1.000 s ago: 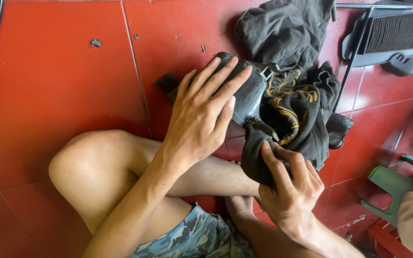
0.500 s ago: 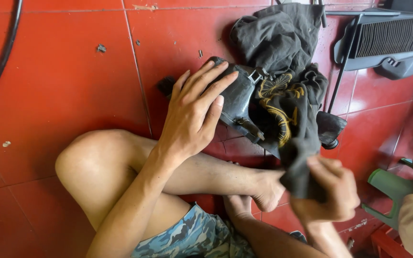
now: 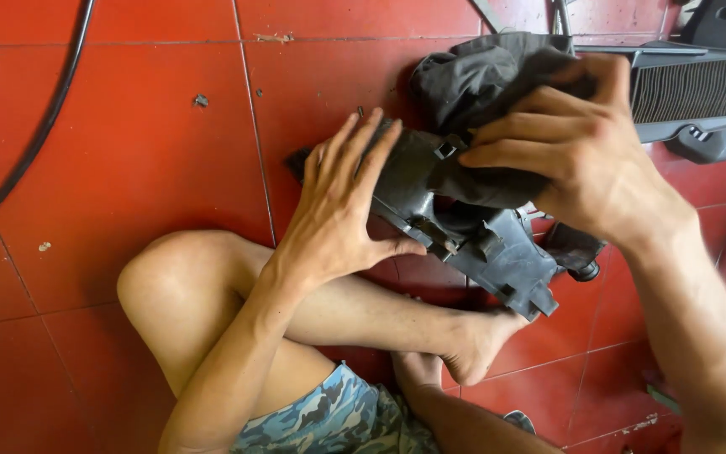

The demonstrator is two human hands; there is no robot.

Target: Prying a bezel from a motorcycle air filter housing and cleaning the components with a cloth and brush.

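Head view: left hand [image 3: 338, 210] lies flat on the black housing [image 3: 481, 240], fingers spread, steadying it above the red floor [image 3: 128, 151]. Right hand [image 3: 581, 151] presses a dark rag [image 3: 472, 76] onto it, fingers clenched around the cloth.

Dark grey rag [image 3: 472, 80], red floor tiles [image 3: 144, 160]

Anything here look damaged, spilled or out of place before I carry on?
No damage or spill shows. The left hand steadies the black moulded plastic housing while the right hand presses a dark grey cloth onto it. Only small bits of debris dot the red tiled floor.
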